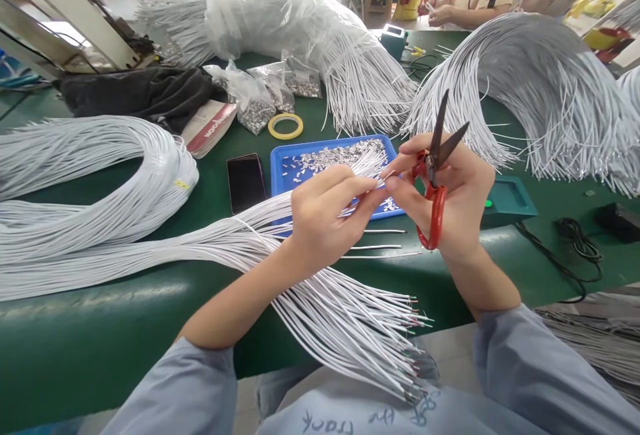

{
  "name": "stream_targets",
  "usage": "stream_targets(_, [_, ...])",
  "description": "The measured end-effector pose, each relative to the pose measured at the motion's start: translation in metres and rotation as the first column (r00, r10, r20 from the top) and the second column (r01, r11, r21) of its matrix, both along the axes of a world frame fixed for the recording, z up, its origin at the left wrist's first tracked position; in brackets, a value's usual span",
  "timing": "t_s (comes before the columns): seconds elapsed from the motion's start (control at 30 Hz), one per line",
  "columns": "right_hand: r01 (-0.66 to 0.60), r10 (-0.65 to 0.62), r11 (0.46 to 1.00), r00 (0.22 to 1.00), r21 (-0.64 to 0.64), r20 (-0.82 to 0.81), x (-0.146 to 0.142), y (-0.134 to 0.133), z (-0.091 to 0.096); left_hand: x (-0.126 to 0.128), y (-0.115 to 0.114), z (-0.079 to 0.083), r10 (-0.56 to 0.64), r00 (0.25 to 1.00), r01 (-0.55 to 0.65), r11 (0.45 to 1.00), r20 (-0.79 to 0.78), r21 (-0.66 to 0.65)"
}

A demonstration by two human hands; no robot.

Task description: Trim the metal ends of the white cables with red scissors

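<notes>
My left hand (325,212) is closed in a pinch on the end of a thin white cable (373,185), just above a blue tray (280,165) of small metal terminals. My right hand (450,198) holds red-handled scissors (435,175), blades pointing up and slightly parted, while its thumb and forefinger meet the same cable end. A long bundle of white cables (210,242) runs from the left across the green table (100,335) under my left arm, its stripped ends (395,335) hanging over the near edge.
A black phone (245,182) lies left of the tray, a yellow tape roll (285,126) behind it. Bags of metal parts (260,98) and big white cable bundles (540,88) fill the back. A green box (510,198) and black cord (575,248) sit right. Another person's hands (440,12) work at the far side.
</notes>
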State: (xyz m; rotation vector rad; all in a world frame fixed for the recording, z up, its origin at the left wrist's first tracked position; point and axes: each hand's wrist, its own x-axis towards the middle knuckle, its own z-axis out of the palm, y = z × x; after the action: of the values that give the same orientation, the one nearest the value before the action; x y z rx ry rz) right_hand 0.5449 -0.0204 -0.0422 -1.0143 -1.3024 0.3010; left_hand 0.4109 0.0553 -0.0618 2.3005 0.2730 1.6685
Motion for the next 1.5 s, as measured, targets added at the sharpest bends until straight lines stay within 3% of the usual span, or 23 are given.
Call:
stream_targets(0.17, [0.013, -0.013, 1.000, 1.000, -0.021, 0.005, 0.001, 0.000, 0.003, -0.001, -0.001, 0.001, -0.064, 0.997, 0.063, 0.998, -0.044, -0.004])
stream_targets(0.43, [0.026, -0.027, 1.000, 0.998, 0.007, 0.049, 0.004, 0.003, 0.001, -0.002, -0.004, 0.006, -0.127, 0.987, 0.103, 0.970, -0.101, -0.219])
stream_targets(0.6, [0.081, -0.087, 0.994, 0.991, 0.067, 0.102, 0.005, 0.006, -0.001, -0.004, -0.002, 0.009, -0.177, 0.980, 0.146, 0.950, -0.089, -0.277])
stream_targets(0.73, [0.056, -0.061, 0.997, 0.994, 0.056, 0.092, 0.005, 0.005, -0.002, -0.005, -0.002, 0.011, -0.246, 0.965, 0.202, 0.920, -0.091, -0.336])
stream_targets(0.9, [0.028, -0.030, 0.999, 0.997, 0.030, 0.077, 0.005, 0.005, -0.001, -0.005, -0.002, 0.011, -0.250, 0.963, 0.189, 0.895, -0.103, -0.405])
stream_targets(1.23, [0.078, -0.076, 0.997, 0.990, -0.014, 0.115, 0.006, 0.005, 0.002, -0.002, -0.003, 0.010, -0.227, 0.970, 0.185, 0.923, -0.091, -0.337])
stream_targets(1.5, [0.031, -0.027, 0.998, 0.996, -0.049, 0.080, 0.008, 0.004, 0.002, -0.001, -0.002, 0.007, -0.205, 0.977, 0.178, 0.941, -0.065, -0.289])
